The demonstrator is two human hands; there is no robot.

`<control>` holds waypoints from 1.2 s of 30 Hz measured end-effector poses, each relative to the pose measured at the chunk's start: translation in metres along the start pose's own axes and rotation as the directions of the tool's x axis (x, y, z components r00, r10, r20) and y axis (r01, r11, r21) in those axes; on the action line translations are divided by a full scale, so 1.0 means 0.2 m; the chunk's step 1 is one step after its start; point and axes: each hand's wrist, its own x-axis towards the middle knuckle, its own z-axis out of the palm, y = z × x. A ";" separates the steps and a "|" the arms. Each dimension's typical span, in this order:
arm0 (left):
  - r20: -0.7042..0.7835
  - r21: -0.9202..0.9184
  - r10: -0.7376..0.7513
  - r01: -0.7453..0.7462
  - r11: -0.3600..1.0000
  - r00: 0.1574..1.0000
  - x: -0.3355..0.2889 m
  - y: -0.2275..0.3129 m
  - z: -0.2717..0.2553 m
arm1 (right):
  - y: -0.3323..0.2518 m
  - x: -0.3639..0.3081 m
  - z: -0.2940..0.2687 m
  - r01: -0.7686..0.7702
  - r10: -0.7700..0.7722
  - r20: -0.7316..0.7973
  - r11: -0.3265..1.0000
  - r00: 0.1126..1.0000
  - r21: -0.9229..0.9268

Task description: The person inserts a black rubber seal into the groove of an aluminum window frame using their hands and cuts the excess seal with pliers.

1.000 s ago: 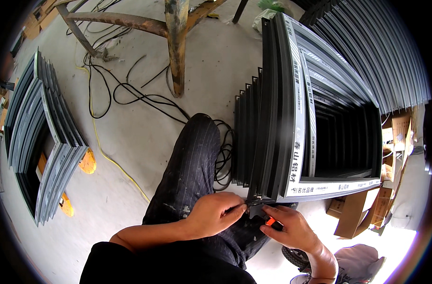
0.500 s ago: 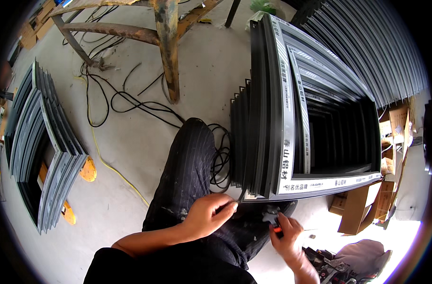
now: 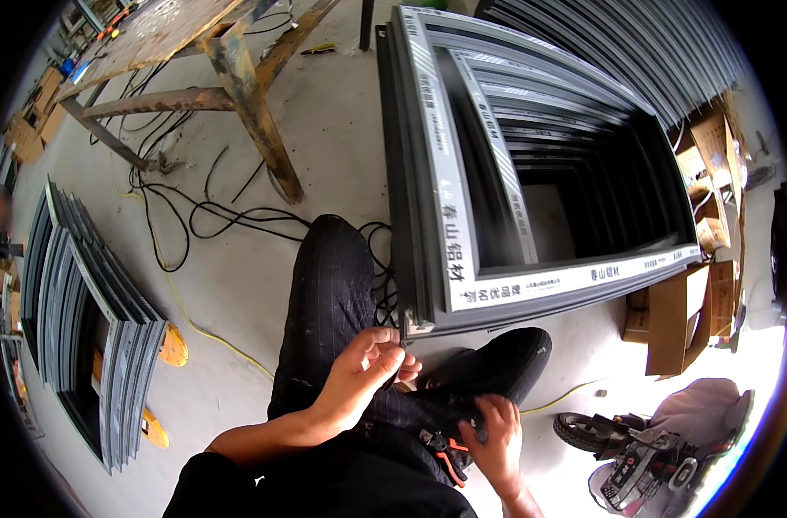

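Just below the lower left corner of a stack of dark grey window frames (image 3: 452, 233), my left hand (image 3: 365, 367) pinches a thin dark strip (image 3: 403, 338) that runs along the frame's bottom edge. How far the strip goes on is hidden by the fingers. My right hand (image 3: 500, 436) is over my lap with fingers apart and nothing in it. Beside its thumb, a pair of cutting pliers (image 3: 450, 457) with orange and black handles lies on my dark trousers. The front frame carries pale printed protective film and leans toward me.
More frames (image 3: 87, 319) stand at the left on yellow supports (image 3: 174, 347). A rusty metal-legged workbench (image 3: 165, 39) is at the far left, with black cables (image 3: 204, 207) on the floor. Cardboard boxes (image 3: 674, 324) and a small motorbike (image 3: 644, 453) are on the right.
My right hand has let go of the pliers, which now lie on my lap. The view has shifted, and the front frames appear further left. My left hand stays by the frame corner.
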 end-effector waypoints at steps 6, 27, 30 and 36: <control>-0.072 -0.067 0.021 -0.026 0.997 0.997 0.01 -0.07 0.05 | -0.36 0.26 0.28 0.009 -0.045 0.017 0.520 0.999 0.854; -0.031 0.333 0.172 -0.152 0.931 0.985 0.24 0.11 -0.04 | -0.36 0.29 0.09 -0.394 0.022 0.401 0.239 0.916 0.887; -0.013 0.317 0.106 -0.096 0.944 0.994 0.22 0.13 -0.02 | -0.36 0.28 0.10 -0.382 0.051 0.383 0.278 0.922 0.881; 0.125 0.400 0.057 -0.103 0.911 0.991 0.21 0.11 -0.08 | -0.34 0.30 0.03 -0.106 0.068 0.082 0.709 0.994 0.697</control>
